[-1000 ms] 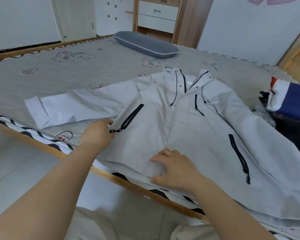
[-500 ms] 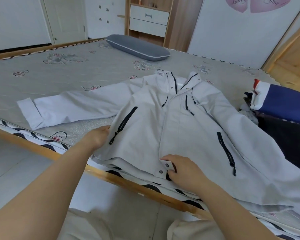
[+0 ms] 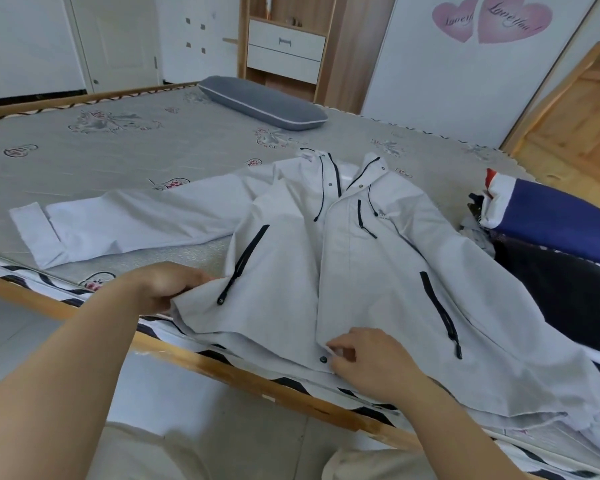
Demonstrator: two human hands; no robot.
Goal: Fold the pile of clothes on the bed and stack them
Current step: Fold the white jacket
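The white jacket [image 3: 343, 271] lies front-up across the near edge of the bed [image 3: 118, 150], 1 sleeve stretched out flat to the left and the other trailing off to the right beside the pile of clothes [image 3: 551, 230]. The left hand [image 3: 163, 289] grips the jacket's left hem corner, fingers curled under the cloth, while the right hand [image 3: 368, 358] pinches the front placket at the hem by a dark snap. The step looks like squaring the front before folding: it would go best by drawing the 2 front panels to meet evenly, pulling the hem taut along the bed edge, and smoothing the wrinkles outward so the sleeves can fold in cleanly.
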